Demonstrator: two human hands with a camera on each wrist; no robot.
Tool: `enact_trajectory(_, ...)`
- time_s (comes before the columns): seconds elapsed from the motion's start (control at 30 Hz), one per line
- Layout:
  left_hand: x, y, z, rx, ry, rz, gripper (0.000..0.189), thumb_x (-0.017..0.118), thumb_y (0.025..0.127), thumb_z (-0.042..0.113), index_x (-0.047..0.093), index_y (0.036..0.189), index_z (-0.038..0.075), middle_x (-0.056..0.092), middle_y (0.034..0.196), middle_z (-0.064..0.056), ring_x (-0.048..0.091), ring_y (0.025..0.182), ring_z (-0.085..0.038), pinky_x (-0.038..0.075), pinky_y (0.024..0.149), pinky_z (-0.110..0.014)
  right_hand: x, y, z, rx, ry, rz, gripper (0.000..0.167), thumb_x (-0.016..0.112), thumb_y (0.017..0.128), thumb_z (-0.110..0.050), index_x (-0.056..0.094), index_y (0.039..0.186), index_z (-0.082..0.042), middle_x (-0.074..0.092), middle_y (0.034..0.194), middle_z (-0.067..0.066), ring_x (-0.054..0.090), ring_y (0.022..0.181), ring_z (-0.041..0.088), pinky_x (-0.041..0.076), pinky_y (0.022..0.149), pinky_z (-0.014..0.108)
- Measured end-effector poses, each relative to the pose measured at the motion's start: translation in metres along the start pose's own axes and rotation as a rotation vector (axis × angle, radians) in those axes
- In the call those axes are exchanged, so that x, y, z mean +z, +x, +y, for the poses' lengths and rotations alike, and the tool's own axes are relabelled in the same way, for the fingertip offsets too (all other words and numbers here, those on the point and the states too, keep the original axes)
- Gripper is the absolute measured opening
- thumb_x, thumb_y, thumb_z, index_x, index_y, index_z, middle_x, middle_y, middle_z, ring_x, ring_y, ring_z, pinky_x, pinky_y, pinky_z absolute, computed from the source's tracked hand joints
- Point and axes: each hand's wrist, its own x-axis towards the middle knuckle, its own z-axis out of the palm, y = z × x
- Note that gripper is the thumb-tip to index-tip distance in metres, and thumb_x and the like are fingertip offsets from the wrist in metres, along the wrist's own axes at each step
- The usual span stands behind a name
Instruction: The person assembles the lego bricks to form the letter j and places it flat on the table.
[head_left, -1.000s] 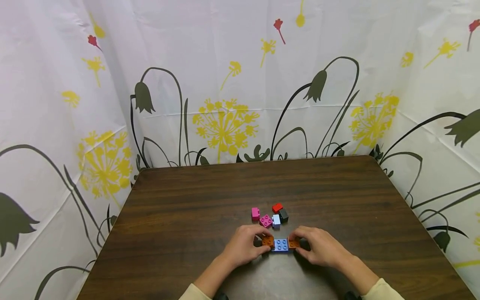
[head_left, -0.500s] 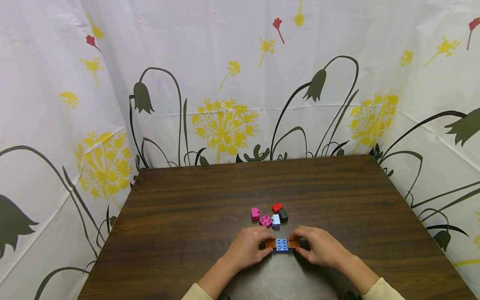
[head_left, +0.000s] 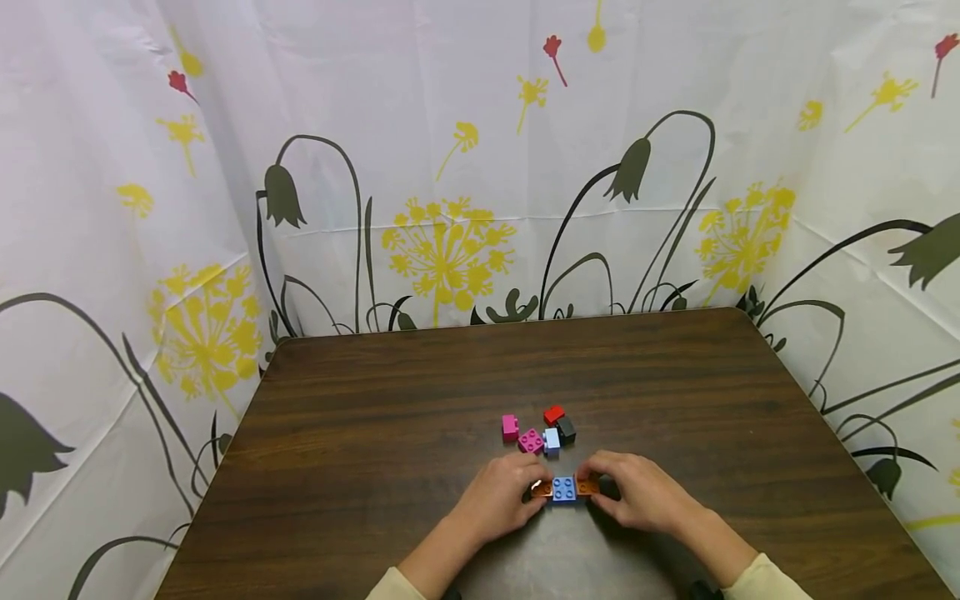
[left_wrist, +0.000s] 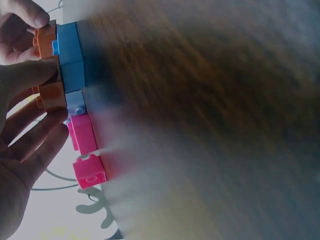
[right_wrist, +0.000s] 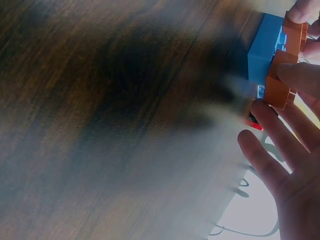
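white flower-print curtain (head_left: 480, 75), dark wood-grain table (head_left: 375, 400); left hand (head_left: 493, 497), right hand (head_left: 639, 493) about equally near blue studded plastic brick (head_left: 564, 489) between them, long axis hand-to-hand; left pinching orange studded plastic brick (left_wrist: 52, 95) at one end, right pinching second orange brick (right_wrist: 274, 92) at other

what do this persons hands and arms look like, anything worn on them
The left hand and right hand are ungloved, with no rings or markings showing. Plain pale cream-yellow sleeves end partway along the forearms. A small dark object shows by each sleeve, too cut off to identify.
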Motion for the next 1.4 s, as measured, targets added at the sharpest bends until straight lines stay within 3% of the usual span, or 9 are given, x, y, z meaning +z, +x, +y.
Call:
enact_trajectory(0.2,-0.001,0.002,0.002,-0.031,-0.005,-0.020,0.021,0.083,0.078,0.023,0.069,0.094,0.020,0.060,0.088,0.012,0.051,0.078,-0.001,0.044,0.067,-0.019,0.001,0.000,0.001,-0.030,-0.008,0.019,0.026,0.078,0.083,-0.017,0.066,0.105,-0.021,0.063,0.100,-0.015,0.061,0.092,0.004,0.053,0.080,0.036)
enact_trajectory(0.4,-0.001,0.003,0.002,-0.097,-0.075,-0.063,0.028,0.082,0.079,0.024,0.066,0.102,0.020,0.060,0.088,0.013,0.052,0.079,-0.001,0.045,0.068,-0.020,0.001,0.000,0.001,-0.018,0.003,0.005,0.025,0.078,0.083,-0.017,0.065,0.105,-0.022,0.063,0.100,-0.016,0.061,0.092,0.004,0.053,0.081,0.036)
enact_trajectory(0.63,0.005,-0.001,-0.001,-0.131,-0.154,-0.039,0.031,0.082,0.080,0.026,0.065,0.105,0.019,0.064,0.095,0.011,0.055,0.082,-0.001,0.047,0.072,-0.024,0.000,0.001,0.001,0.002,0.008,-0.017,0.024,0.077,0.085,-0.022,0.065,0.106,-0.024,0.062,0.100,-0.017,0.060,0.093,0.004,0.053,0.082,0.037)
enact_trajectory(0.83,0.006,-0.004,-0.003,-0.139,-0.177,-0.027,0.031,0.082,0.081,0.026,0.064,0.105,0.020,0.065,0.096,0.011,0.056,0.082,-0.001,0.047,0.073,-0.024,-0.011,0.011,0.005,-0.011,0.054,0.065,0.022,0.074,0.089,-0.026,0.069,0.109,-0.019,0.065,0.103,-0.014,0.063,0.097,0.009,0.052,0.082,0.039)
enact_trajectory(0.97,0.006,-0.005,-0.005,-0.172,-0.194,-0.043,0.032,0.082,0.081,0.027,0.064,0.106,0.020,0.064,0.095,0.013,0.055,0.081,-0.001,0.047,0.073,-0.024,-0.016,0.024,0.009,-0.010,0.023,0.128,0.022,0.073,0.089,-0.020,0.070,0.110,-0.016,0.066,0.107,-0.011,0.064,0.100,0.012,0.052,0.085,0.041)
enact_trajectory(1.27,0.006,0.000,-0.006,-0.156,-0.193,-0.040,0.032,0.082,0.081,0.028,0.065,0.106,0.018,0.063,0.091,0.013,0.053,0.077,-0.002,0.046,0.071,-0.023,-0.001,0.049,0.020,0.039,-0.004,0.110,0.045,0.072,0.090,-0.013,0.061,0.133,-0.015,0.054,0.140,0.004,0.052,0.125,0.025,0.044,0.097,0.049)
enact_trajectory(1.4,0.007,0.001,-0.004,-0.147,-0.177,-0.042,0.032,0.082,0.080,0.029,0.065,0.105,0.019,0.064,0.092,0.013,0.055,0.079,-0.001,0.047,0.073,-0.023,0.008,0.055,0.025,0.037,0.013,0.107,0.050,0.069,0.089,-0.006,0.058,0.138,-0.015,0.050,0.144,0.005,0.049,0.129,0.028,0.042,0.099,0.051)
